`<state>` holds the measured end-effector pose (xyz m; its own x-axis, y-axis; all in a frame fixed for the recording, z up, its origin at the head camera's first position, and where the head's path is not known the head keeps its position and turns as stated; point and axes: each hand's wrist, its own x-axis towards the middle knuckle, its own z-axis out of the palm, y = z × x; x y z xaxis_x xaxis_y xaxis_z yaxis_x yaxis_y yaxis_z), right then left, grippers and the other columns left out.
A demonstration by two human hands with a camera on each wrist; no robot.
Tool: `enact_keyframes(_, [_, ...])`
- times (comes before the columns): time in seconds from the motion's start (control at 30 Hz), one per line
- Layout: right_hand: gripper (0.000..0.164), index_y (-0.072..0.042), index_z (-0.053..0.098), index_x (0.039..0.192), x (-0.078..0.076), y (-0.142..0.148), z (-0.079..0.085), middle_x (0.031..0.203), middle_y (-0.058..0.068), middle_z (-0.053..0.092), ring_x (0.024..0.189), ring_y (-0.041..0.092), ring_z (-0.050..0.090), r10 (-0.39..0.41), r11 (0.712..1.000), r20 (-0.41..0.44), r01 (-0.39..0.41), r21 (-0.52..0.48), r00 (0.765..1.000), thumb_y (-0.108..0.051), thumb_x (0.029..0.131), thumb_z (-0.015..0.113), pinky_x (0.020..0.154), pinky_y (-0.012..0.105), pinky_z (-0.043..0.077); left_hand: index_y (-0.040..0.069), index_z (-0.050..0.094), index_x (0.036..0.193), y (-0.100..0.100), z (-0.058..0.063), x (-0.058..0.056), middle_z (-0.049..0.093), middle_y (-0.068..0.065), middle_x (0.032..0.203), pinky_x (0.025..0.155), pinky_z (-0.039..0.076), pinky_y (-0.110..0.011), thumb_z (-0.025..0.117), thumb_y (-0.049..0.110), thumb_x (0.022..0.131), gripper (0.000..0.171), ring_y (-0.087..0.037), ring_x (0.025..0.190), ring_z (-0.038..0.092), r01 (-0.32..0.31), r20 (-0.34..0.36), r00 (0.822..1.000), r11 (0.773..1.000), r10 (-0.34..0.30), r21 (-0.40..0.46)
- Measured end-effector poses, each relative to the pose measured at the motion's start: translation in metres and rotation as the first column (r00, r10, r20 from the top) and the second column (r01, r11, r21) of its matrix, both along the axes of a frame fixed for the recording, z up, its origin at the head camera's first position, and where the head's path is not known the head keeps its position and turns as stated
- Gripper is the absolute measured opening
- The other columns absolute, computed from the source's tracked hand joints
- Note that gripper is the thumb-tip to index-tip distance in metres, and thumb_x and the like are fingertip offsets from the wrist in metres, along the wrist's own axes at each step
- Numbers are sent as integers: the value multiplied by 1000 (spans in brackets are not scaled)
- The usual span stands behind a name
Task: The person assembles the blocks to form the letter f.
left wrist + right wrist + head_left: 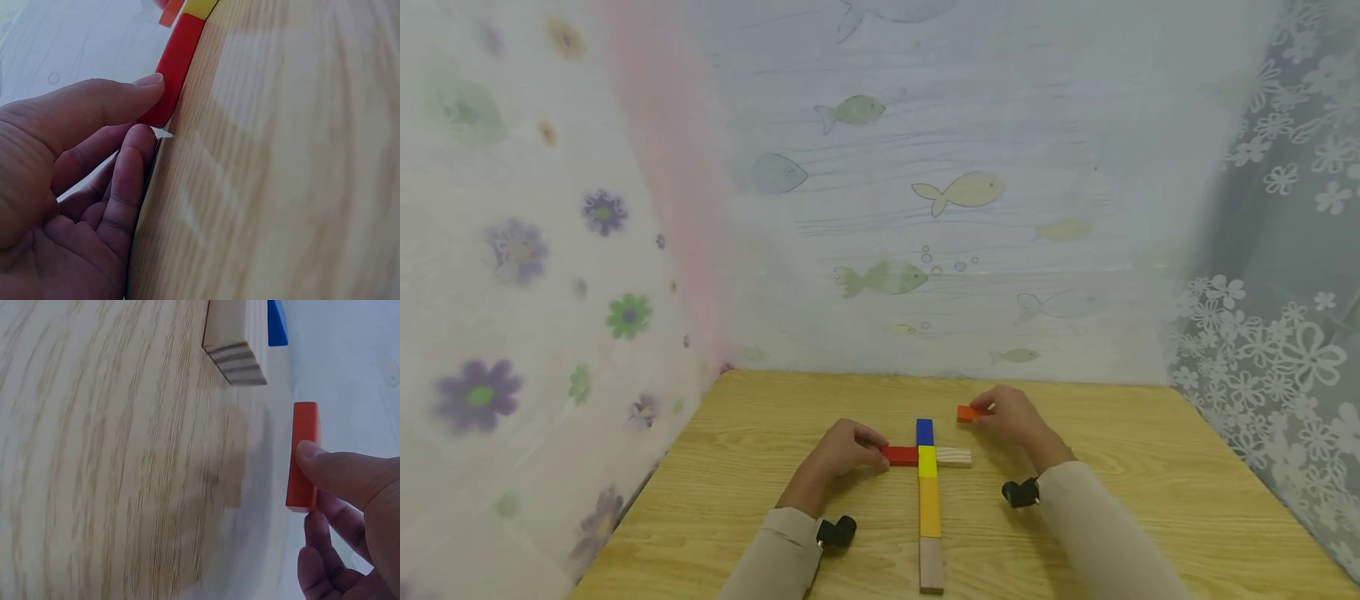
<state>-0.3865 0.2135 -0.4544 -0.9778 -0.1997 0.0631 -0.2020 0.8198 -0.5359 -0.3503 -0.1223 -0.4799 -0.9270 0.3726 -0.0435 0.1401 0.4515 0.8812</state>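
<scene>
My left hand (848, 450) pinches the outer end of a red block (901, 456), its thumb along the side in the left wrist view. That block lies flat, its inner end against a yellow block (927, 462). A blue block (925, 432) sits beyond the yellow one, and a plain wooden block (953, 457) extends to its right. Toward me the line runs on with an orange-yellow block (929, 507) and a greyish-brown block (931, 565). Right of the blue block, my right hand (1011, 417) holds an orange block (304, 453) between thumb and fingers, above the table in the right wrist view.
The blocks form a cross on a wood-grain table (737, 500). A pale curtain with fish drawings (880, 208) hangs behind its back edge, and flowered curtains (512, 317) stand at both sides. Each wrist carries a small black camera (1020, 492).
</scene>
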Motion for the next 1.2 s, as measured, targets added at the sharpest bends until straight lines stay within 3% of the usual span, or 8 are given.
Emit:
enact_keyframes(0.2, [27,-8,77,119,4,-8,-1,121,9,73,115,32,64,8,999,16,-8,-36,1000,-11,92,75,100,51,54,8,81,106,3,0,9,77,-3,97,87,57,-38,87,14,83,25,-14,88,66,-10,-6,1000,1000,10,1])
enact_keyframes(0.37, [27,-10,76,120,1,-19,-5,121,8,71,115,30,62,-23,999,56,26,-41,998,-11,94,74,102,50,53,9,81,106,2,-4,7,77,-2,97,86,56,-35,87,16,84,24,-14,88,66,3,-20,1000,1000,-3,-1])
enact_keyframes(0.73, [27,-3,75,120,-5,-37,-5,121,12,71,115,32,65,30,997,36,-27,-67,999,-7,93,73,100,50,54,10,81,105,1,-3,8,77,0,94,86,56,-35,87,15,83,23,-15,87,65,-9,-8,1000,1000,9,-5])
enact_keyframes(1.2, [25,-5,77,117,-16,-51,-4,118,10,72,108,29,65,3,1000,61,-3,-3,998,-3,92,72,99,48,55,11,81,105,2,-3,9,77,1,92,86,56,-36,86,15,84,22,-16,87,66,-20,5,1000,1000,20,0])
